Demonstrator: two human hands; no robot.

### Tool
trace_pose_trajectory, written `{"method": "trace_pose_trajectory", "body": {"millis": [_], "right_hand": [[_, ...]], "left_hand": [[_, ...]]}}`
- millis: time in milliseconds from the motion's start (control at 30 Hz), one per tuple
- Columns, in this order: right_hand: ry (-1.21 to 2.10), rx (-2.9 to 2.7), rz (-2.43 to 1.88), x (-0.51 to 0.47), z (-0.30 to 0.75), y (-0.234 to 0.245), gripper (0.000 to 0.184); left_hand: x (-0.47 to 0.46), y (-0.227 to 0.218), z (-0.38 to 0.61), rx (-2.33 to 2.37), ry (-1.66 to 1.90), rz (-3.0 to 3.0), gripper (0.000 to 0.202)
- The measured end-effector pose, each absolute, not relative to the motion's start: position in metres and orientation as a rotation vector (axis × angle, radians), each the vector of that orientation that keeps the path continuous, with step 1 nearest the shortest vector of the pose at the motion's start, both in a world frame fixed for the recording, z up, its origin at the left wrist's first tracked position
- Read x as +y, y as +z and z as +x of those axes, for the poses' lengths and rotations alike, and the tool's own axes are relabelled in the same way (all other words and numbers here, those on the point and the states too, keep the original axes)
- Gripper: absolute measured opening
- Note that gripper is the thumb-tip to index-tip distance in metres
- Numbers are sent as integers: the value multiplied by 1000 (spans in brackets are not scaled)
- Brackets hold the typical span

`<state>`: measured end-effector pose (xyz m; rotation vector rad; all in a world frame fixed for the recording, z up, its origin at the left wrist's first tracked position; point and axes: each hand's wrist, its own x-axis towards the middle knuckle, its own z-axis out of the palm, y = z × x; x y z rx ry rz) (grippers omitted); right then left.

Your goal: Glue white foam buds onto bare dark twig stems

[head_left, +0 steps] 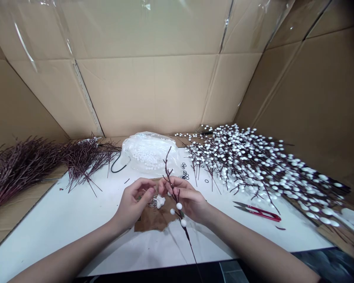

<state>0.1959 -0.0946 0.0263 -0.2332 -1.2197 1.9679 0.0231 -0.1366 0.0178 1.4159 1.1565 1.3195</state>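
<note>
My right hand [190,197] is closed around a dark brown artificial berry twig [186,232], which stands tilted with its tip up and its thin stem toward me. A few white foam balls [183,223] sit on its lower part, while the upper part is bare. My left hand [138,200] is close by on the left, thumb and fingers pinched together; what they hold, if anything, is hidden. Below and between both hands lies a white, lumpy blob [159,201] on a torn piece of brown cardboard [150,224].
Behind my hands is a clear plastic bag [147,155] of white balls. Bare twig bundles [26,165] lie at left. A large pile of white-berried branches [247,161] covers the right. Red-handled thread snips [259,212] lie before it. Cardboard walls [147,86] enclose the white table [61,236].
</note>
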Motion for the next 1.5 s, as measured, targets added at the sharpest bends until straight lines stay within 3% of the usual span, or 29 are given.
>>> {"method": "trace_pose_trajectory", "body": {"millis": [200,433,700,933,1067,1500], "right_hand": [[2036,-1163,-159,-93,195,18,22],[2085,-1160,-87,-92,196,13,14],[2090,-1121,-48,-91,197,14,8],[2060,-1144,-57,-89,197,17,8],[2048,-1169,-66,-89,197,18,8],[2078,-1198,-118,-89,198,19,7]], "left_hand": [[-142,25,22,1117,1304,1695,26],[-142,26,22,1131,1248,1948,24],[-136,17,17,1091,1479,2311,24],[-132,11,9,1136,1519,2179,25],[-132,14,11,1229,1429,2008,16],[-127,23,11,1085,1052,2035,34]]}}
